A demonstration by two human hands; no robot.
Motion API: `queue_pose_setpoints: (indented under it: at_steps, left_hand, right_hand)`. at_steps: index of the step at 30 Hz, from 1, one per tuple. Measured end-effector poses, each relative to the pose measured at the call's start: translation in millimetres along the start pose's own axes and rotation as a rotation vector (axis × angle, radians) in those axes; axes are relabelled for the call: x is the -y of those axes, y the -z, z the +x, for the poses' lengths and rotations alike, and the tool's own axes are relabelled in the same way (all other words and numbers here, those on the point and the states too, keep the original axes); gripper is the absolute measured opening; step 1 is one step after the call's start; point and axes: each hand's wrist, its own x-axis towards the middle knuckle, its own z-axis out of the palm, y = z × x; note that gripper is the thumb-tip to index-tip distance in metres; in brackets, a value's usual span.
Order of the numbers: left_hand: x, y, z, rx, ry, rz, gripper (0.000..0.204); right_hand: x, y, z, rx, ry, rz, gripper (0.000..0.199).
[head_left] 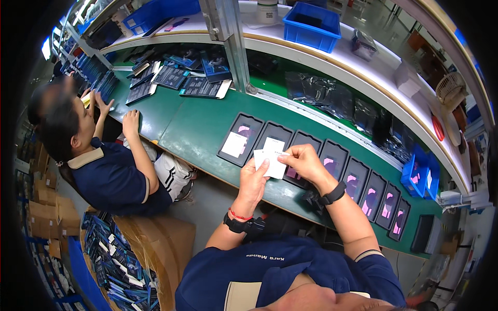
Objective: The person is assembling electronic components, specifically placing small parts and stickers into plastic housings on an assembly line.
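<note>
My left hand (255,179) holds a small stack of white cards (270,159) over the green workbench (197,127). My right hand (303,159) pinches the top card of that stack at its right edge. Below the hands lies a row of several black trays (334,155) with pink inserts, running to the right. The leftmost tray (241,139) has a white card (234,144) lying in it. Both wrists wear black bands.
A co-worker in a dark blue shirt (111,176) sits at the left with hands on the bench. Dark flat boxes (199,87) lie at the back left. Blue bins (312,26) stand on the shelf. More blue bins (421,179) sit at right. Cardboard boxes (155,243) stand below.
</note>
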Motion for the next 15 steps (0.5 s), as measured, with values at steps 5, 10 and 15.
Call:
queue_pose_setpoints:
  at_steps: [5,10,15]
  left_hand:
    - [12,9,5,-0.002,0.003,0.082,0.02]
    - [13,13,8,-0.18,-0.069,0.188,0.021]
    - [19,2,7,-0.198,-0.116,0.221,0.019]
  right_hand:
    - [5,20,-21,0.022,-0.124,0.156,0.013]
    - [-9,45,-28,-0.143,-0.241,0.082,0.016]
    - [-12,38,-34,-0.43,0.136,-0.589,0.039]
